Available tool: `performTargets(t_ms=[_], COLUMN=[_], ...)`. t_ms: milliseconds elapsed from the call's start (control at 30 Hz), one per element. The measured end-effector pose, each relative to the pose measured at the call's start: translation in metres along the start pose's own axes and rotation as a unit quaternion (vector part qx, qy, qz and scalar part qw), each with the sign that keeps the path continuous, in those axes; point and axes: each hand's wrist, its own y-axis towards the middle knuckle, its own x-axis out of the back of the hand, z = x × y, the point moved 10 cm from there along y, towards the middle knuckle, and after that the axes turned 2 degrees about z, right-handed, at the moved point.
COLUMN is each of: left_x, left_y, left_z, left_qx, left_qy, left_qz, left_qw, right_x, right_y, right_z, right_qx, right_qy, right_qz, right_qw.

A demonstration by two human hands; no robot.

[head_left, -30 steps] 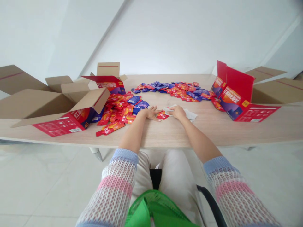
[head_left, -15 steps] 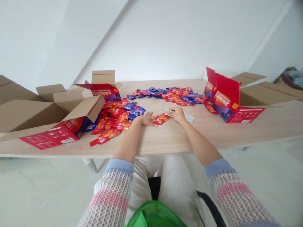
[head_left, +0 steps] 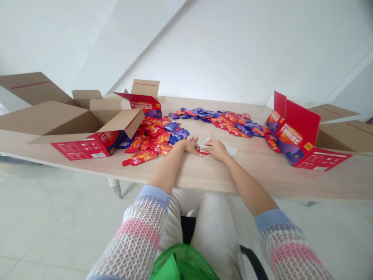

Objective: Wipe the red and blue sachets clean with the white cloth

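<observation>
My left hand (head_left: 190,146) lies on the table with its fingers spread, at the left end of a red sachet (head_left: 204,153). In my right hand (head_left: 217,149) is a white wipe (head_left: 232,151), bunched under the fingertips and pressed on the sachet; its loose end trails out to the right. Most of that sachet is covered by the wipe and my fingers. Left of my left hand is a pile of red and blue sachets (head_left: 157,138). Another long heap of red and purple sachets (head_left: 230,120) lies beyond my hands.
A large open carton (head_left: 80,149) stands on the left, with a smaller red box (head_left: 145,107) behind it. Another open red carton (head_left: 303,151) is on the right. The wooden table (head_left: 210,175) ends just ahead of my knees; a green mesh item (head_left: 186,264) is at my lap.
My right hand has moved left with the wipe, which now covers most of the red sachet. My left hand stays at the sachet's end. The camera view has shifted somewhat.
</observation>
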Motion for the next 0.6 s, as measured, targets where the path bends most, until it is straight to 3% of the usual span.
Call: performTargets(t_ms=[133, 300, 500, 600], left_x=[0.003, 0.002, 0.005, 0.006], left_y=[-0.003, -0.010, -0.013, -0.012], left_z=[-0.001, -0.004, -0.004, -0.004], left_qx=[-0.003, -0.012, -0.016, -0.014], left_qy=[-0.010, -0.016, -0.026, -0.032], left_qz=[-0.001, 0.009, 0.001, 0.002], left_qw=[1.000, 1.000, 1.000, 0.999], right_x=[0.005, 0.016, 0.034, 0.049], right_y=[0.001, 0.003, -0.011, -0.018], right_z=[-0.029, -0.062, -0.098, -0.098], right_qx=[-0.092, -0.157, -0.248, -0.239], right_qy=[-0.024, -0.046, -0.068, -0.079], right_qz=[0.000, -0.023, -0.089, -0.151], right_qw=[0.995, 0.986, 0.962, 0.956])
